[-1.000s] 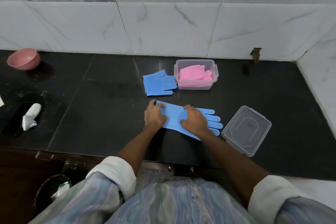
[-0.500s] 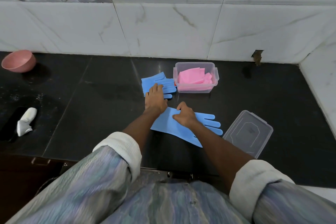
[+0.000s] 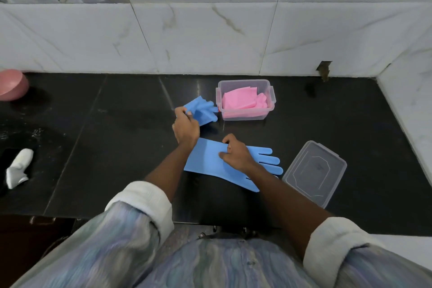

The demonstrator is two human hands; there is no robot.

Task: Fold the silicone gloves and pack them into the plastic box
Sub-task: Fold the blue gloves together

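Note:
A clear plastic box [image 3: 271, 96] stands near the wall with folded pink gloves [image 3: 240, 99] inside. Just left of it lies a folded blue glove [image 3: 204, 110]; my left hand [image 3: 185, 127] grips its near edge and the glove is lifted and crumpled. A second blue glove [image 3: 205, 159] lies flat on the black counter, fingers pointing right. My right hand [image 3: 236, 153] presses down on its middle with bent fingers. The box's clear lid [image 3: 314, 172] lies to the right of that glove.
A pink bowl [image 3: 10, 85] sits at the far left by the wall. A white crumpled object [image 3: 18, 167] lies at the left near the counter's front edge. Tiled walls close the back and right side.
My left hand left the flat glove, reached forward and took hold of the folded blue glove, which now lifts off the counter. My right hand stays on the flat glove.

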